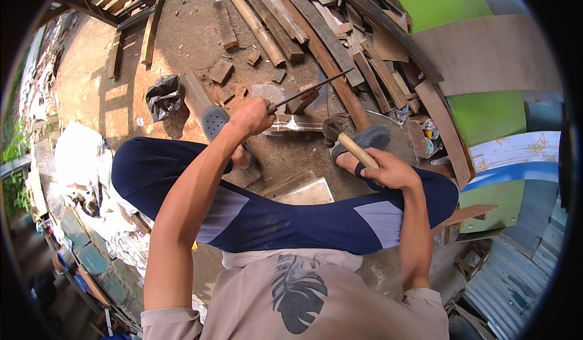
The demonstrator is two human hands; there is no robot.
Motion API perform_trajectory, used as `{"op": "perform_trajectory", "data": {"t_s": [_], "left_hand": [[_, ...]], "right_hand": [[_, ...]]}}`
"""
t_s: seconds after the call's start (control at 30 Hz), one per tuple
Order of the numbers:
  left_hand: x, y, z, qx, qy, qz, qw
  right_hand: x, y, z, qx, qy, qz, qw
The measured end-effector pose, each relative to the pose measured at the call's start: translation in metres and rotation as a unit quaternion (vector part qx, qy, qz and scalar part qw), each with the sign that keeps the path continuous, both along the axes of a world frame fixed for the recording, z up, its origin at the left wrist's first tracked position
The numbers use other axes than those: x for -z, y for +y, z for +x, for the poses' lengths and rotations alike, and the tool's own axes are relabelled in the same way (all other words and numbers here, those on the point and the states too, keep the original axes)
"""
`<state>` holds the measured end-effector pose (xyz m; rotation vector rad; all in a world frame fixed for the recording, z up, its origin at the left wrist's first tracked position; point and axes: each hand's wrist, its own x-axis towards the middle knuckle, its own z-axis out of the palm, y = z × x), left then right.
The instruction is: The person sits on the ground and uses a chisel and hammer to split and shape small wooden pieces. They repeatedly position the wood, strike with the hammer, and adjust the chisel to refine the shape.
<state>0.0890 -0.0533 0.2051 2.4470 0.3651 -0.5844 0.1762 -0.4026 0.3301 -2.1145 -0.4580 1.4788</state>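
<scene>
Left hand point(253, 116): grip clenched round long thin dark metal tool point(316, 88), above floor. Right hand point(392, 171): grip clenched round wooden-handled, dark-headed hammer point(357, 149), head near grey perforated clog point(373, 136). Stained brown floor point(188, 30): crumpled black plastic bag point(164, 99), weathered timber planks point(282, 13). Right: green panel point(489, 121), grey corrugated metal sheet point(516, 291).

A brown, dusty floor point(191, 21) is scattered with small chips. Its left part is washed by strong sunlight, across which ladder-like shadows point(113, 106) are cast by a slatted wooden frame point(88, 9) at the upper left. The right side is lined by bright green panels point(437, 3), partly covered by a brown plywood sheet point(492, 54); corrugated metal sheeting point(510, 291) is seen lower down. Green foliage point(12, 152) is glimpsed at the far left.
</scene>
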Motion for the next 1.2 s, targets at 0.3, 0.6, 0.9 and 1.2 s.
{"op": "perform_trajectory", "data": {"t_s": [0.3, 0.6, 0.9, 1.2], "left_hand": [[-0.006, -0.003, 0.001, -0.002, 0.022, -0.001, 1.000], [0.000, 0.007, 0.000, 0.018, -0.008, -0.004, 1.000], [-0.001, 0.015, 0.004, 0.018, -0.009, -0.013, 1.000], [0.004, 0.008, 0.003, 0.040, 0.016, -0.007, 0.999]], "right_hand": [[0.016, 0.041, -0.017, 0.230, -0.075, 0.199, 0.950], [0.044, 0.082, -0.019, 0.195, -0.327, 0.150, 0.912], [0.064, 0.081, -0.025, 0.183, -0.321, 0.139, 0.919], [0.026, 0.097, -0.026, 0.202, -0.334, 0.162, 0.906]]}}
